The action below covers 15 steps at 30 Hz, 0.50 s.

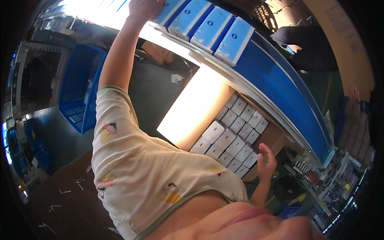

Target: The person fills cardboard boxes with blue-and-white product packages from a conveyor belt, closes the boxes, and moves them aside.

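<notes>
My left hand reaches up to the far left, at the end of a row of blue-and-white packs on the conveyor's edge. Its fingers bend against the leftmost pack, and the top edge of the picture cuts part of the hand off. My right hand is in the air at the lower right, fingers apart and curved, holding nothing. It is beside an open carton filled with several rows of white packs. A carton flap catches bright light.
A blue conveyor belt runs from the top toward the right. A blue plastic crate stands at the left. Another person's hand touches a large cardboard sheet at the far right. Scraps litter the brown surface lower left.
</notes>
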Motion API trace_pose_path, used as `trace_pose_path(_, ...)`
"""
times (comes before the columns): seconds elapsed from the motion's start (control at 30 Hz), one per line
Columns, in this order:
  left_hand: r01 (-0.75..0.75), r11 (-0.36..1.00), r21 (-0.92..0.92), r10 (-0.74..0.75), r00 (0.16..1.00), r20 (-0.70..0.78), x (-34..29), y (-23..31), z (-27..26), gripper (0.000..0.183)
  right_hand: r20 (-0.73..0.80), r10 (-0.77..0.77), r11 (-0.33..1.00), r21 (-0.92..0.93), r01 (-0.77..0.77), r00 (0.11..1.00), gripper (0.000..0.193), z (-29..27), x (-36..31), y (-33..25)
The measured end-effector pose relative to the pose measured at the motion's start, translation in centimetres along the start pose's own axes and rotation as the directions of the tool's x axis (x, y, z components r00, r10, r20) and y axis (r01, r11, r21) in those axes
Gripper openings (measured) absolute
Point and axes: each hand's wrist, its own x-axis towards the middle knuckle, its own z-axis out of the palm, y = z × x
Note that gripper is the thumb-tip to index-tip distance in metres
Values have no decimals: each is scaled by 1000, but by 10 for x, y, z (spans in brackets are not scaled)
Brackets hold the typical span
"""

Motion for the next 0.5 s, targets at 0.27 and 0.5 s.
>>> trace_pose_path(0.27, -63, 885, -462, 217, 933, 287, -26, 24, 10, 67, -207, -238, 971, -74, 228, 949, 34, -11, 79, -40)
trace_pose_path(0.5, -98, 799, -594, 447, 758, 476, -75, 164, -18, 83, -305, 89, 994, -31, -104, 948, 78, -32, 200, -7)
